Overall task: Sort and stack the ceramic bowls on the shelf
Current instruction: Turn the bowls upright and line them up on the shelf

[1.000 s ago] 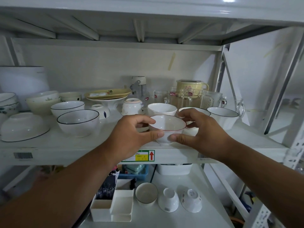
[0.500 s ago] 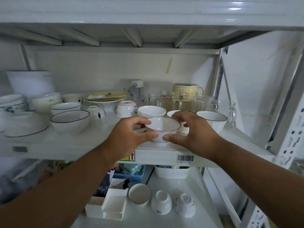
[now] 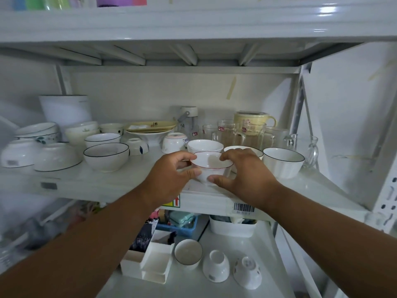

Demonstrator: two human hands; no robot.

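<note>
The white metal shelf [image 3: 103, 186] fills the view, its painted surface smooth and glossy, with a labelled front lip just below both wrists. Off to the left of the hands stand the bigger glazed bowls: an upright black-rimmed bowl [image 3: 106, 157] nearest, and beyond it two overturned white bowls [image 3: 56, 157] showing their foot rings. To the right of the hands sits another black-rimmed bowl [image 3: 283, 161], round and deep, with clear glass mugs [image 3: 253, 134] ranked behind it. Directly beyond the fingers is a plain white bowl [image 3: 205, 146].

Between the hands is the small red-rimmed bowl [image 3: 209, 166], shiny white ceramic with a thin red line round its lip, upright near the shelf's front edge. The left hand [image 3: 169, 179] cups its left side, thumb on the wall and fingers curled over the rim; the right hand [image 3: 247, 175] clasps the other side, thumb low by the base. Bare shelf lies between this bowl and the left black-rimmed one; on the right the crockery crowds close.
</note>
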